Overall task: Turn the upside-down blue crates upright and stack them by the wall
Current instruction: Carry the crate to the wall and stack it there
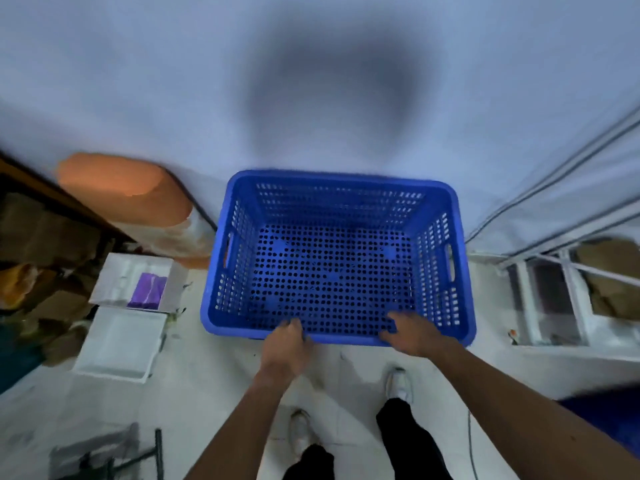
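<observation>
A blue perforated crate (pixel 337 199) stands upright with its open top toward me, its far side against the pale wall (pixel 311 81). Through the holes in its bottom I see more blue, but I cannot tell if another crate lies under it. My left hand (pixel 285 348) is at the crate's near rim, left of centre, fingers curled over the edge. My right hand (pixel 410 332) rests on the same near rim further right, fingers reaching inside. Both hands touch the rim.
An orange roll (pixel 128 192) leans at the wall left of the crate. Two white foam trays (pixel 119 344) lie on the floor at left, one holding a purple packet (pixel 147 291). A white frame (pixel 554 299) and cables stand at right. My feet are below the crate.
</observation>
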Demonstrator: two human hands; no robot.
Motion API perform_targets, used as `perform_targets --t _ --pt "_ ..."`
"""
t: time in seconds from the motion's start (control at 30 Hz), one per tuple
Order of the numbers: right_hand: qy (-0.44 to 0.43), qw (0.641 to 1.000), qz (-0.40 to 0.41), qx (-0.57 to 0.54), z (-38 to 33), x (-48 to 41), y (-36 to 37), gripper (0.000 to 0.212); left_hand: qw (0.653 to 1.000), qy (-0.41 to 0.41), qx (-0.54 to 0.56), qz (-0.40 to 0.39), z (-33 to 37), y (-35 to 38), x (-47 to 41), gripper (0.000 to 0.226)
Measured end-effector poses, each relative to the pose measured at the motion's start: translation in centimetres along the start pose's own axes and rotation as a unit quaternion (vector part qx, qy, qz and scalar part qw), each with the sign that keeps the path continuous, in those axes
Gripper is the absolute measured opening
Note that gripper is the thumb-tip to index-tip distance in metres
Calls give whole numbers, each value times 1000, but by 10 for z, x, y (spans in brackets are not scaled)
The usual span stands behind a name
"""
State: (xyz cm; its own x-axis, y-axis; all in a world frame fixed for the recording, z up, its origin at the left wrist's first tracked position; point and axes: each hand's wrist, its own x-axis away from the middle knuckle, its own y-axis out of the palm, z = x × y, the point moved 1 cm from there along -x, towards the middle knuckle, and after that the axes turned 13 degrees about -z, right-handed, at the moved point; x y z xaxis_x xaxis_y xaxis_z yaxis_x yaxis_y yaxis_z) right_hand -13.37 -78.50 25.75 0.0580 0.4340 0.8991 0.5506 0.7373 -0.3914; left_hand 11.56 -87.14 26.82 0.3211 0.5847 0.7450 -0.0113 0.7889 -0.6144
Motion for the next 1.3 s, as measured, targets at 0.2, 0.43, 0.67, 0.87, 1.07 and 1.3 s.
perform_targets --t 0.2,0.43,0.67,0.87,1.07,1.3 --pt "-2 998 58 1 -1 5 39 60 984 60 -164 -43 -14 -16 -18 44" --pt "-19 983 170 65 25 -23 69 35 952 49 -287 -94 -34 7 -44 54" --pt "-42 972 205 109 38 -36 69 26 924 52 -375 -64 -36 5 -54 27" --pt "-28 957 248 145 37 -27 68 32 928 51 -366 -40 -38 9 -50 24" --pt "-8 957 249 151 32 -32 73 30 939 49 -338 -35 -41 16 -52 33" --pt "13 949 265 170 30 -32 78 35 950 38 -308 -17 -44 21 -56 49"
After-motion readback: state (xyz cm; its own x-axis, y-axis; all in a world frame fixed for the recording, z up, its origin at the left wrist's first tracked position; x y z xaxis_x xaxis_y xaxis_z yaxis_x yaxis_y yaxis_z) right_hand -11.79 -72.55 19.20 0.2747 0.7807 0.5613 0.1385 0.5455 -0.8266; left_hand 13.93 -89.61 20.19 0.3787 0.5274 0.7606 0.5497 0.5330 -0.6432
